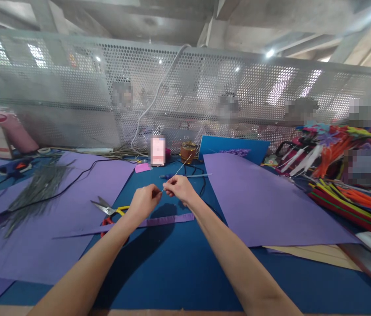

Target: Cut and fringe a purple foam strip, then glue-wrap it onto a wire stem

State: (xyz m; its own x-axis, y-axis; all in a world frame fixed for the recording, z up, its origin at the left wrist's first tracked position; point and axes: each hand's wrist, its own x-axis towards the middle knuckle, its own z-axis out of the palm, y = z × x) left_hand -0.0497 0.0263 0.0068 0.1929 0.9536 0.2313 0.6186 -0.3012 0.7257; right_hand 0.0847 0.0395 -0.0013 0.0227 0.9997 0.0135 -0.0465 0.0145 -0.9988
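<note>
Both hands meet above the middle of the blue table mat [172,272]. A thin wire [183,165] runs up and to the right out of my right hand [178,188], whose fingers are pinched on it. My left hand [146,199] is closed close beside it, its fingertips at the wire's lower end. Under my left wrist lie scissors [108,209] with yellow and red handles, blades apart. A fringed purple paper strip [169,220] lies on the mat below the hands. Behind them is a blue glue gun [172,176].
Purple sheets [258,202] lie on both sides. At left are a bundle of grey-green stems [37,193] and a black cable. Coloured pipe cleaners [356,202] pile up at right. A phone [158,151], a brown jar [188,152] and a perforated metal screen [179,87] stand behind.
</note>
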